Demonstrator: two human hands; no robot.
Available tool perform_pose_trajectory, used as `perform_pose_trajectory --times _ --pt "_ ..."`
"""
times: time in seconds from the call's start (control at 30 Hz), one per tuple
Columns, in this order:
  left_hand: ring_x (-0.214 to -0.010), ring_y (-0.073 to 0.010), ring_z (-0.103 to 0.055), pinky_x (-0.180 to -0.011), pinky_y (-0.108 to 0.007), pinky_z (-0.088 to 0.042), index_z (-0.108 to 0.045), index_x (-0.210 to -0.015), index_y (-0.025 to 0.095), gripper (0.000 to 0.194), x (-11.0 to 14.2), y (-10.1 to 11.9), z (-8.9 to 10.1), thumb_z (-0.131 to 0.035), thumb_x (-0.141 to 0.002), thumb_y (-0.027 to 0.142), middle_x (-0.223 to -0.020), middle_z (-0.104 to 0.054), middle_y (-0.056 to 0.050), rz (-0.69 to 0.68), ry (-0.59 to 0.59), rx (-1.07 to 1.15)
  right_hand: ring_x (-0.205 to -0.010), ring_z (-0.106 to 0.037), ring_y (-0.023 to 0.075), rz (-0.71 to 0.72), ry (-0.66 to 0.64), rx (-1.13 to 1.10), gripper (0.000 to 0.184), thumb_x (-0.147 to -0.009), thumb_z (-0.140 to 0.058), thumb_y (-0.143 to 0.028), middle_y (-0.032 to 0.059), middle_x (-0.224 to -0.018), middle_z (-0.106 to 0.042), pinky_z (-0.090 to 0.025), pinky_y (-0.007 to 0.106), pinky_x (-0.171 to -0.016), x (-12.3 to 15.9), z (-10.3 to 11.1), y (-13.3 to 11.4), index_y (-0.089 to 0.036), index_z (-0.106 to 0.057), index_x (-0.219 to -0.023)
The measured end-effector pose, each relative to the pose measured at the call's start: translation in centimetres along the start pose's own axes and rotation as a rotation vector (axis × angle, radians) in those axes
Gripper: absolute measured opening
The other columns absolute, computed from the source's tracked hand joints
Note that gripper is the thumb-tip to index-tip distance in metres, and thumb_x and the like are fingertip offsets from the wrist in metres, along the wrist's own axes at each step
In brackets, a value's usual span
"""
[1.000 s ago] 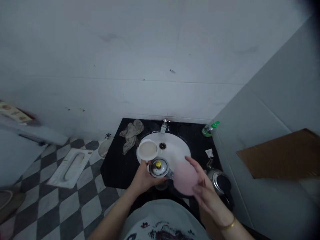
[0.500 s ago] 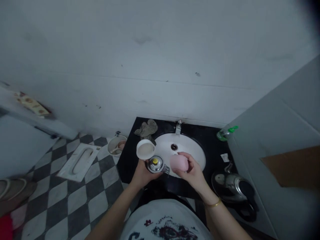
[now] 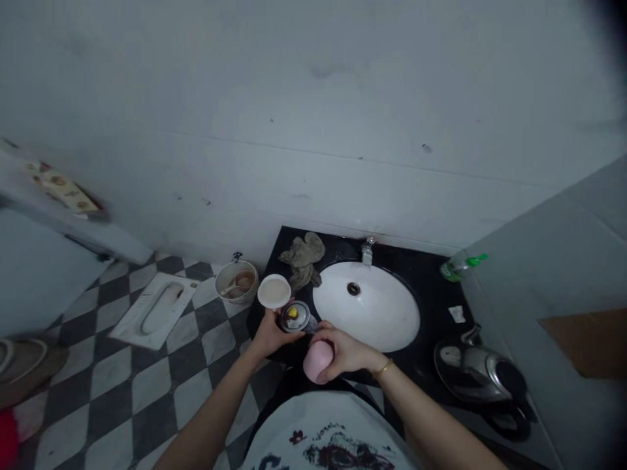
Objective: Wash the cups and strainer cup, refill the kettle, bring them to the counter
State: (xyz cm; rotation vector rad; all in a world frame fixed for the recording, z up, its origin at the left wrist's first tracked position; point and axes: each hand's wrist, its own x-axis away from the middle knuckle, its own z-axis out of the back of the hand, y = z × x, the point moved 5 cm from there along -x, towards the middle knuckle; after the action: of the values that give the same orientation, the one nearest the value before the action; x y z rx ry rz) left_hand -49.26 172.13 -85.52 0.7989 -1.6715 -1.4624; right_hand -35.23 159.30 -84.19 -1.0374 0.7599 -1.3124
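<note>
My left hand (image 3: pixel 271 336) is closed around a small teapot (image 3: pixel 296 317) with a metal lid and yellow knob, over the left end of the counter. A white cup (image 3: pixel 274 292) sits against the teapot's far left side, just beyond my fingers. Whether those fingers also grip the white cup is hidden. My right hand (image 3: pixel 340 352) holds a pink cup (image 3: pixel 318 361) tilted, near the counter's front edge and close to my body. Its fingertips reach beside the teapot's clear spout or handle, and I cannot tell if they touch.
The white sink (image 3: pixel 372 313) lies in a black counter (image 3: pixel 337 247) with a faucet (image 3: pixel 368 250) behind. Grey-brown cloth (image 3: pixel 302 256) rests at left. A green-capped bottle (image 3: pixel 453 269) and metal kettle (image 3: pixel 480 373) stand right. A bucket (image 3: pixel 237 284) and squat toilet (image 3: pixel 155 310) are left.
Both hands have moved left relative to the sink. The teapot and white cup shifted from the basin's rim to the counter's left end; the pink cup came from over the basin towards my body.
</note>
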Motion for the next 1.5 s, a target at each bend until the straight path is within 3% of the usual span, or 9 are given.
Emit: perform_pose_trajectory --times 0.13,0.3,0.57,0.7,0.83,0.93,1.07,1.27,1.5 --pt "-0.118 -0.0249 -0.053 -0.108 -0.039 -0.033 -0.057 -0.099 0.015 0.070 -0.5 0.8 1.8 -0.087 -0.035 0.020 -0.118 -0.063 -0.011 -0.008 0.036 0.066 -0.105 -0.048 0.0230 0.053 0.060 -0.033 0.064 -0.044 -0.086 -0.034 0.0051 -0.111 -0.045 -0.040 0.036 -0.095 -0.1 -0.5 -0.9 -0.019 -0.062 -0.101" --pt "-0.104 -0.0217 -0.063 -0.102 -0.041 -0.039 -0.054 -0.093 0.017 0.035 0.3 -1.5 3.9 -0.061 -0.076 0.047 -0.103 -0.070 -0.010 0.120 0.276 0.201 -0.114 -0.044 0.0252 0.064 0.247 -0.127 0.065 -0.046 -0.085 -0.035 0.0071 -0.115 -0.042 -0.033 0.039 -0.102 -2.2 -1.2 0.5 -0.019 -0.059 -0.104" --pt "-0.094 -0.0248 -0.068 -0.092 -0.044 -0.047 -0.051 -0.084 0.018 0.025 1.6 -4.8 1.7 -0.059 -0.078 0.042 -0.092 -0.073 -0.013 0.331 0.217 0.375 -0.118 -0.042 0.0270 0.035 0.455 -0.172 0.061 -0.048 -0.083 -0.032 0.0077 -0.117 -0.040 -0.030 0.040 -0.105 -5.0 -3.4 4.0 -0.020 -0.058 -0.102" --pt "-0.098 -0.0245 -0.066 -0.093 -0.041 -0.046 -0.049 -0.080 0.019 0.025 1.1 -5.2 1.1 -0.062 -0.073 0.040 -0.094 -0.073 -0.010 0.312 0.166 0.392 -0.117 -0.044 0.0263 0.062 0.424 -0.246 0.061 -0.048 -0.083 -0.031 0.0081 -0.117 -0.041 -0.033 0.039 -0.103 -5.2 -4.3 3.7 -0.020 -0.057 -0.102" --pt "-0.084 -0.0194 -0.068 -0.085 -0.034 -0.048 -0.048 -0.079 0.020 0.027 0.7 -6.7 1.2 -0.068 -0.067 0.034 -0.075 -0.070 0.001 0.311 0.191 0.347 -0.114 -0.047 0.0254 0.067 0.315 -0.292 0.064 -0.046 -0.084 -0.029 0.0080 -0.118 -0.043 -0.036 0.040 -0.101 -5.2 -5.0 2.9 -0.019 -0.058 -0.104" --pt "-0.072 -0.0151 -0.066 -0.078 -0.030 -0.047 -0.045 -0.076 0.020 0.032 0.7 -7.5 1.0 -0.073 -0.062 0.031 -0.062 -0.062 0.007 0.299 0.207 0.301 -0.113 -0.047 0.0259 0.023 0.223 -0.207 0.067 -0.042 -0.086 -0.029 0.0078 -0.116 -0.045 -0.037 0.040 -0.102 -5.2 -5.3 2.0 -0.018 -0.060 -0.103" --pt "-0.077 -0.0167 -0.067 -0.078 -0.031 -0.048 -0.039 -0.082 0.021 0.046 0.8 -7.3 -0.3 -0.077 -0.059 0.032 -0.072 -0.067 0.004 0.251 0.126 0.300 -0.116 -0.045 0.0298 -0.064 0.103 -0.064 0.078 -0.035 -0.088 -0.024 0.0107 -0.123 -0.042 -0.037 0.041 -0.102 -5.1 -5.4 0.3 -0.015 -0.062 -0.108" --pt "-0.073 -0.0198 -0.066 -0.073 -0.034 -0.049 -0.037 -0.080 0.021 0.049 0.2 -6.6 -1.8 -0.077 -0.058 0.037 -0.070 -0.068 -0.001 0.144 0.081 0.234 -0.117 -0.046 0.0317 -0.146 0.008 0.036 0.060 -0.040 -0.085 -0.021 0.0136 -0.123 -0.047 -0.041 0.038 -0.098 -3.0 -4.1 -2.3 -0.012 -0.066 -0.096" --pt "-0.058 -0.0131 -0.053 -0.061 -0.027 -0.043 -0.045 -0.073 0.021 0.032 -0.7 -4.9 0.9 -0.060 -0.070 0.049 -0.057 -0.050 0.005 0.018 0.442 0.091 -0.098 -0.056 0.0237 -0.115 0.177 -0.052 0.066 -0.051 -0.082 -0.025 0.0064 -0.107 -0.057 -0.045 0.038 -0.089 1.1 2.0 -4.1 -0.018 -0.057 -0.112"
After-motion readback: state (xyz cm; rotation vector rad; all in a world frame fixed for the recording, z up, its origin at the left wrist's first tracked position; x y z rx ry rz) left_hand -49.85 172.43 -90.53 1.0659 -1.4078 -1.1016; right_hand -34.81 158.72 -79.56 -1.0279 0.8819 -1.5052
